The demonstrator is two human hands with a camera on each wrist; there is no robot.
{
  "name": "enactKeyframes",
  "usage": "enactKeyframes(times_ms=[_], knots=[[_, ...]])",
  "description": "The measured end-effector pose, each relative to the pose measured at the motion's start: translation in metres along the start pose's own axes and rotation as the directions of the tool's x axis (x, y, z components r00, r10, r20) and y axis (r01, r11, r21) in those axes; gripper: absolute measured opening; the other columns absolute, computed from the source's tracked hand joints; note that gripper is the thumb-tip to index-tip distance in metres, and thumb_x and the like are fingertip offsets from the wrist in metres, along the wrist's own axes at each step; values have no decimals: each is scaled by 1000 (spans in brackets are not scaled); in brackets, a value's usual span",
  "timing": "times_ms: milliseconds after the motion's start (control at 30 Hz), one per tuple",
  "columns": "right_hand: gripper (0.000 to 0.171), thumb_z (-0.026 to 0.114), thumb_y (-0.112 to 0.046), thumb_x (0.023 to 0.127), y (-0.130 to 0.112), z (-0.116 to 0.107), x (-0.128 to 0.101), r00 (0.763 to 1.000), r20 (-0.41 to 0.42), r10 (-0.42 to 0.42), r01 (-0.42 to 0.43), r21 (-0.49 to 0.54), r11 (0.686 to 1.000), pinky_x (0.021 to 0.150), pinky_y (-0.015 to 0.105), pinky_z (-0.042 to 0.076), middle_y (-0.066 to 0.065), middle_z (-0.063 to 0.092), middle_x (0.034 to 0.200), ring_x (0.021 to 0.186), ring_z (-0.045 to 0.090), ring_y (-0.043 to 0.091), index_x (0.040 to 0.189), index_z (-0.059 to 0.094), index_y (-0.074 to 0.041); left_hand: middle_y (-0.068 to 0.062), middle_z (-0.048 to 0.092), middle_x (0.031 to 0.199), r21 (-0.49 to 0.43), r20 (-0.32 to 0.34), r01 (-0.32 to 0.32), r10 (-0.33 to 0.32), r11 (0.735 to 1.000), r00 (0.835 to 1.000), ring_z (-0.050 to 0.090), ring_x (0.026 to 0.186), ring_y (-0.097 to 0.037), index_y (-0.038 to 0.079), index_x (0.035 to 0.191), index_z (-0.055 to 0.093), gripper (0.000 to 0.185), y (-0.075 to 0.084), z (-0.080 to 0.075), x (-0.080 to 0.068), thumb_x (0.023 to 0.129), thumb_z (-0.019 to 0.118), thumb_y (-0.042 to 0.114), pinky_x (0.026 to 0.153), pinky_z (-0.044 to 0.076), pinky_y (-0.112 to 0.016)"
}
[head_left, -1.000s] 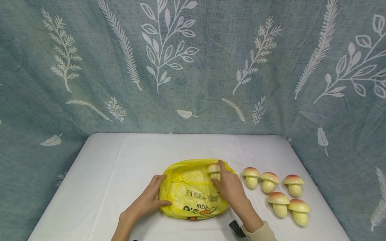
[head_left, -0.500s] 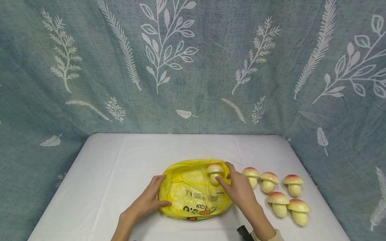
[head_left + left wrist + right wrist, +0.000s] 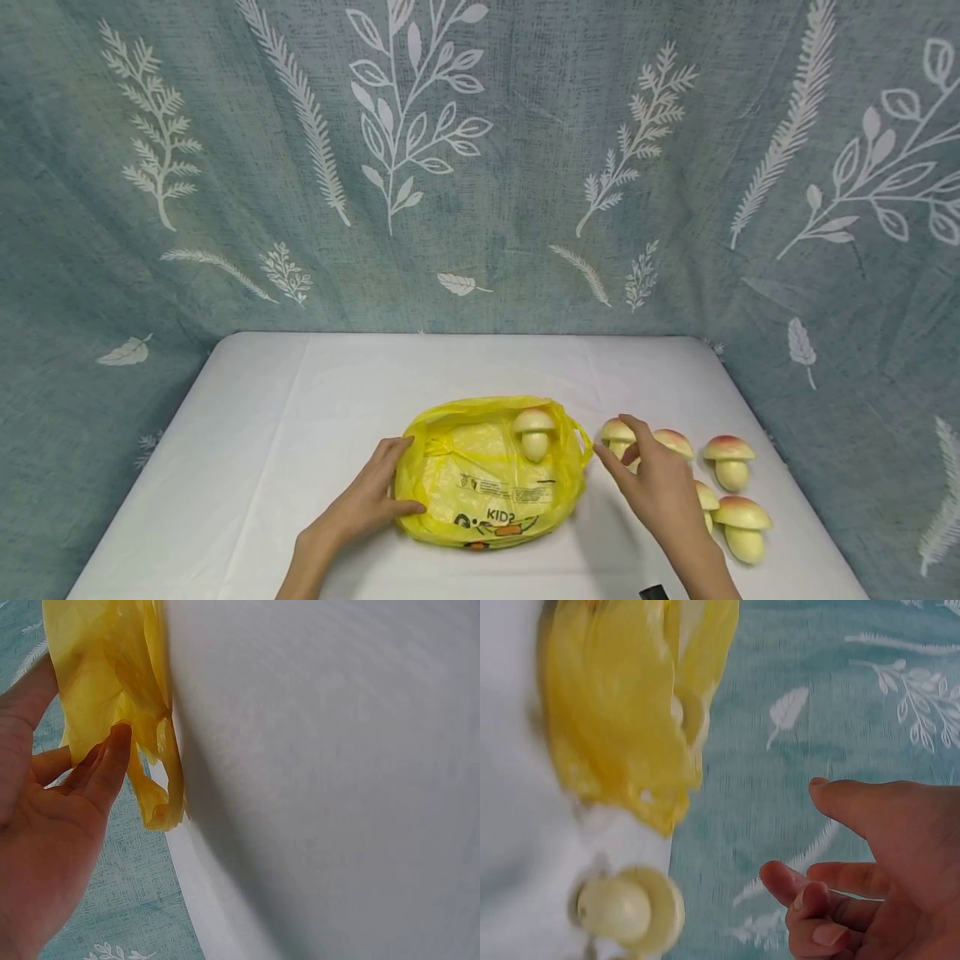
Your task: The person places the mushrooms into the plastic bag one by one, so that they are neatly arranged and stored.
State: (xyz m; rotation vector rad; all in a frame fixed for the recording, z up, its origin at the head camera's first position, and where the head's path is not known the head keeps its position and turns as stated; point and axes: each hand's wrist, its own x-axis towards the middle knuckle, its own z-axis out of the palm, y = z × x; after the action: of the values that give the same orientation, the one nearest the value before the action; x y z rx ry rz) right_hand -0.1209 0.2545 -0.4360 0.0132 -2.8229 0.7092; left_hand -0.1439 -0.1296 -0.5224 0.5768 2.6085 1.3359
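Observation:
A yellow plastic bag (image 3: 480,475) lies on its side on the white table, its mouth spread wide. My left hand (image 3: 360,496) holds the bag's left rim; in the left wrist view, yellow film passes between the thumb and curled fingers. One model mushroom (image 3: 535,447), cream with a reddish cap, sits inside at the bag's right. My right hand (image 3: 660,483) holds nothing, its thumb and forefinger apart. It hovers over the nearest loose mushroom (image 3: 617,431), partly covering that one and others. In the right wrist view a mushroom (image 3: 619,911) shows below the bag.
Further right on the table lie a mushroom (image 3: 729,458) and another mushroom (image 3: 744,525), not covered by the hand. The bag's loop handle (image 3: 583,442) sticks out towards the right hand. A patterned green curtain (image 3: 480,283) hangs behind the table.
My right hand has let go of the mushroom inside the bag and moved right, out of the bag, to the loose mushrooms. The left hand stays at the rim.

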Motion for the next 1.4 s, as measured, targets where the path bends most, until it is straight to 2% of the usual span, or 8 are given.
enactKeyframes(times_ms=[167,300,533,733,967,1133,1267,1400], knots=[[61,68,-42,93,19,-17,-9,999,-27,19,-19,-23,1000,49,31,43,2,64,76,54,50,12,135,53,-1,-11,39,143,-3,5,1,-1,1000,1000,38,135,-33,2,151,34,92,0,-1,0,78,86,27,112,31,-55],[59,67,-44,94,34,-27,-15,998,-24,54,-56,-57,997,50,33,44,1,63,73,55,52,13,134,53,-2,-11,39,143,-7,6,3,-3,1000,1000,38,136,-33,2,151,34,93,0,-1,1,79,86,27,112,31,-55],[67,65,-47,94,54,-39,-28,996,21,84,-81,-106,991,47,34,41,0,60,71,53,49,14,135,50,4,-12,39,143,-11,3,11,-11,1000,1000,37,136,-35,2,151,33,93,0,-1,-1,79,85,28,112,31,-57],[64,65,-46,95,67,-45,-40,996,38,85,-79,-137,987,48,32,38,-1,53,69,51,45,14,134,50,2,-12,39,142,4,9,5,-5,1000,1000,38,136,-34,1,151,34,92,0,-1,-2,79,85,27,112,31,-56],[70,63,-49,95,82,-48,-43,985,105,139,-119,-174,978,46,32,36,0,53,71,51,44,16,137,44,4,-12,39,142,1,9,7,-7,1000,1000,37,136,-34,1,151,33,93,1,-2,-1,79,85,26,113,30,-56],[82,64,-52,92,95,-44,-45,959,210,190,-146,-207,967,49,35,40,0,53,72,56,48,17,141,37,8,-11,39,143,9,3,8,-8,1000,1000,37,136,-34,2,151,34,93,0,-1,-1,78,86,28,112,30,-55],[89,64,-56,91,105,-41,-45,935,278,220,-159,-228,961,57,47,49,18,64,91,67,60,26,143,32,8,-11,39,143,11,-1,8,-8,1000,1000,38,135,-33,2,151,34,93,0,-1,-1,78,86,28,112,31,-55],[91,64,-56,91,111,-36,-48,924,307,227,-159,-233,959,62,56,51,34,63,106,74,65,38,144,28,9,-10,39,142,9,-1,9,-9,1000,1000,38,136,-33,2,151,34,93,0,0,-1,79,85,28,112,31,-55]])
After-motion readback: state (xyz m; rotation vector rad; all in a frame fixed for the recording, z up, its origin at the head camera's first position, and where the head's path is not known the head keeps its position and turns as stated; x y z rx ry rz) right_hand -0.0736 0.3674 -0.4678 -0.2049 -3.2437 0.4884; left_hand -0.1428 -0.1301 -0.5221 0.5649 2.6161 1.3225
